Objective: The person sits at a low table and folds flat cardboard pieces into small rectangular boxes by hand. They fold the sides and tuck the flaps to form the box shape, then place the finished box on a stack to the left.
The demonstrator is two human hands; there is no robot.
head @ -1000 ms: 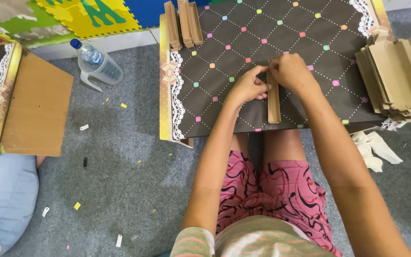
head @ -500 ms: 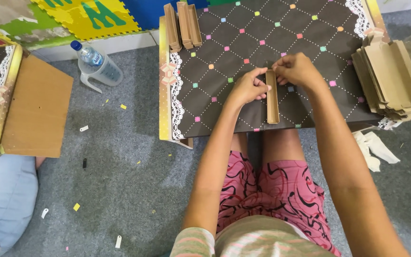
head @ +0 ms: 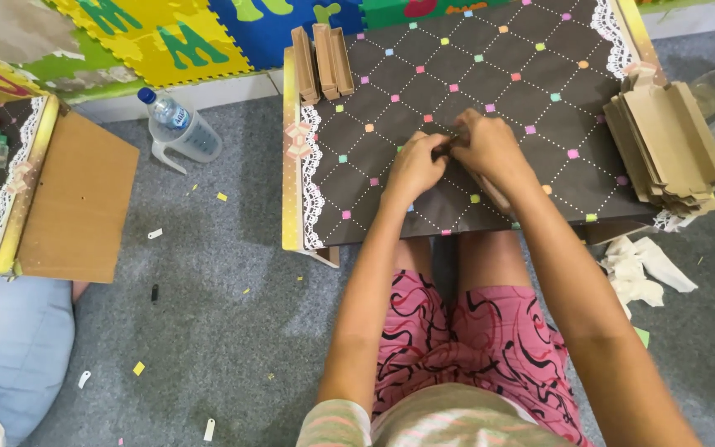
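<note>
Brown cardboard piece (head: 490,192) lies on the worktop (head: 490,91), mostly hidden beneath the right forearm; only a short stretch shows beside the wrist. Left hand (head: 414,165) and right hand (head: 490,151) meet at the top end of the piece, fingertips touching, both closed on that end in a pinching grip. What exactly is caught between the fingers cannot be made out.

Worktop is covered in a dark quilted cloth with coloured squares and a white lace edge. Finished cardboard trays (head: 322,60) stand in a row at its far left corner. A stack of flat cardboard blanks (head: 668,145) rests at its right edge, well apart from the hands. A plastic water bottle (head: 177,131) lies on the grey carpet (head: 208,314) to the left.

Judgement: the step in hand appears to be folding or pressing one end of the piece into shape. The next move would call for firm, even pressure along the fold while the piece is kept flat against the cloth.
</note>
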